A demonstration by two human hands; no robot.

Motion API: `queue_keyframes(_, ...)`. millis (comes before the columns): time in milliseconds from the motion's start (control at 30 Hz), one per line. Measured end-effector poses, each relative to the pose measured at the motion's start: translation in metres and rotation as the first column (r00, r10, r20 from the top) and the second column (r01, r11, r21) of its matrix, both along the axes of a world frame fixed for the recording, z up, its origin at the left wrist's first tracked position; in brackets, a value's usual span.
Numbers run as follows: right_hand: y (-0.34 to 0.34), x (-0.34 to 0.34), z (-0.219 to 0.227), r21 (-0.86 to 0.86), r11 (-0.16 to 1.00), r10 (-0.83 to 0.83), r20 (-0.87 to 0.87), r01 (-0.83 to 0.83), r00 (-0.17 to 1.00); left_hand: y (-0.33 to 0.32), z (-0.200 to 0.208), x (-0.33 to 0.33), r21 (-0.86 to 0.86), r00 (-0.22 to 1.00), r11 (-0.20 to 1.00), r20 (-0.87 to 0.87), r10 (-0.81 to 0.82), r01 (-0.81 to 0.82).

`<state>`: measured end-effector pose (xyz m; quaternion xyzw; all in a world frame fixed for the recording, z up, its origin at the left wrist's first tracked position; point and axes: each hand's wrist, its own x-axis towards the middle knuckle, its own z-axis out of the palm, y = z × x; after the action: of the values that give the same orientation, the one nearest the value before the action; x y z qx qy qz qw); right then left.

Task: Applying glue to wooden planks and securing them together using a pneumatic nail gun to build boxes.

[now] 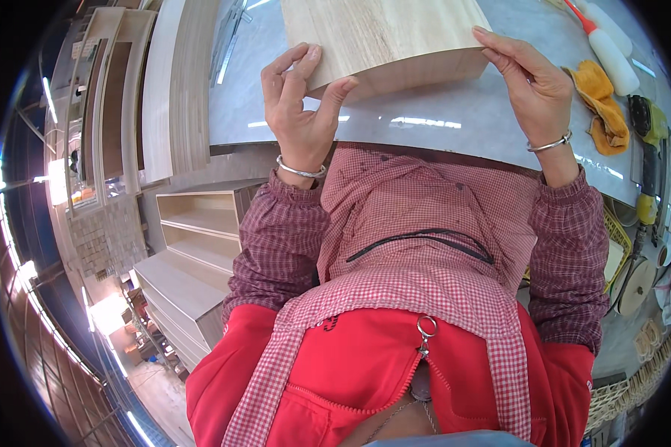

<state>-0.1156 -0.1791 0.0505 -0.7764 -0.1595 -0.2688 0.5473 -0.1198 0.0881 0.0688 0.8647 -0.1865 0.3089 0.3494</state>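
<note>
The pale wooden piece [388, 30], its far end cut off above, is over the table [238, 104]; contact beneath is unclear. The left hand [298, 112] holds its near left corner, fingers spread from thumb; the right hand [537, 82] pinches the right corner.

Pale grainy wood pc. [388, 30] over tbl. [235, 108], prob. slightly tilted.

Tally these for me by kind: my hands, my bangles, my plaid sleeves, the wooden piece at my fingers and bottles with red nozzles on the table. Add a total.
Hands: 2
Bangles: 2
Plaid sleeves: 2
Wooden piece: 1
Red-nozzled bottle: 1
Total: 8
</note>
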Motion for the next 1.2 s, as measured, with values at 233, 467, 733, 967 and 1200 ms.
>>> queue_keyframes(233,0.001,-0.001,0.002,-0.041,0.999,0.003,-0.003,-0.003,1.0,0.0,0.004,0.0,-0.061,0.998,0.998,-0.054,-0.033,0.029)
queue_keyframes(467,0.001,-0.001,0.002,-0.047,0.999,-0.007,-0.022,0.006,1.0,0.004,0.005,0.001,0.092,0.999,0.996,0.048,-0.019,0.015)
queue_keyframes(733,-0.001,-0.002,0.003,-0.034,0.999,0.003,-0.032,-0.004,0.999,-0.011,0.049,0.008,0.576,0.982,0.816,0.117,-0.146,0.053)
queue_keyframes(967,0.005,0.0,0.009,-0.029,0.999,0.038,-0.036,-0.039,0.999,-0.039,0.025,0.029,0.46,0.941,0.855,0.112,-0.321,0.237)
queue_keyframes(1200,0.003,-0.001,0.012,-0.016,0.997,0.069,-0.028,-0.07,0.997,-0.036,0.025,0.03,0.506,0.929,0.826,0.117,-0.352,0.249)
